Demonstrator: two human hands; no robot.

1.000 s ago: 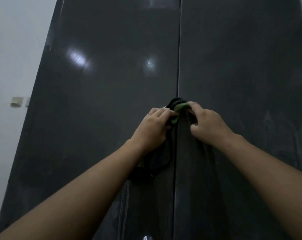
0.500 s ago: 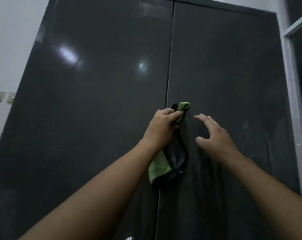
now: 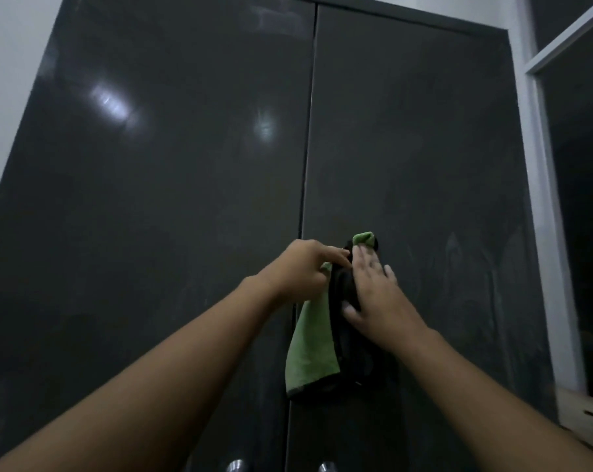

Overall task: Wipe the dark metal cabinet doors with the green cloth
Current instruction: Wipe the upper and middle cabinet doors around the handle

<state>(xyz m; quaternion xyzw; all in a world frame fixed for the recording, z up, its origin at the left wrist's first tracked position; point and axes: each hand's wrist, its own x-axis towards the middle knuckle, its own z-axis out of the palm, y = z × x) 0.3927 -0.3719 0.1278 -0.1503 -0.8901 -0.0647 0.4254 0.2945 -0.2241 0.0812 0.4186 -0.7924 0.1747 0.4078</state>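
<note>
Head view: left hand (image 3: pixel 298 270) pinches green cloth (image 3: pixel 310 345), right hand (image 3: pixel 373 294) presses it.

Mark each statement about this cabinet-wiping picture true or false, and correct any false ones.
1. The left hand grips the green cloth. True.
2. The right hand hangs clear of the cloth. False: it presses flat on it, fingers straight.
3. The cabinet doors stand open. False: both are closed, meeting at a centre seam.
4. Two round metal knobs show at the bottom edge. True.
</note>
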